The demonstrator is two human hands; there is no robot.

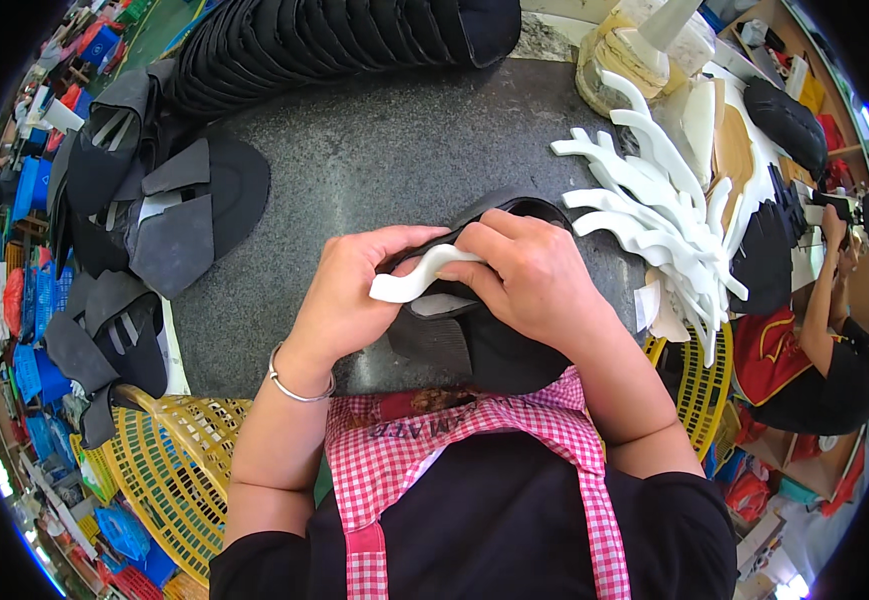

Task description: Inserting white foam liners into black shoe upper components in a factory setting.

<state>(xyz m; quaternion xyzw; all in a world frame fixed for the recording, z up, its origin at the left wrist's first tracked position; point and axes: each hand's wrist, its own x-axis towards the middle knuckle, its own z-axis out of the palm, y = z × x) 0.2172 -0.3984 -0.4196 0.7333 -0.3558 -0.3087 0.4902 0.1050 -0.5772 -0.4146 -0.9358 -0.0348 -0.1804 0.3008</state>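
Note:
My two hands work together on a black shoe upper (521,352), held above the near edge of the dark stone-like tabletop. My left hand (349,285) is closed on the upper's left side, its thumb along the opening's edge. A curved white foam strip (416,278) lies across the opening, its near end beside my left fingers. My right hand (529,262) pinches the strip's other end under the thumb, its fingers bent over the upper's far edge. A grey ribbed part (432,342) of the upper hangs below the strip. The fingertips inside the opening are hidden.
Wavy white foam strips (644,200) lie piled at right, beside a crusted glue pot (622,70). Black and grey uppers (179,235) lie at left; a nested black row (324,45) spans the back. Yellow baskets (169,480) flank me. A co-worker's arm (822,290) shows at right.

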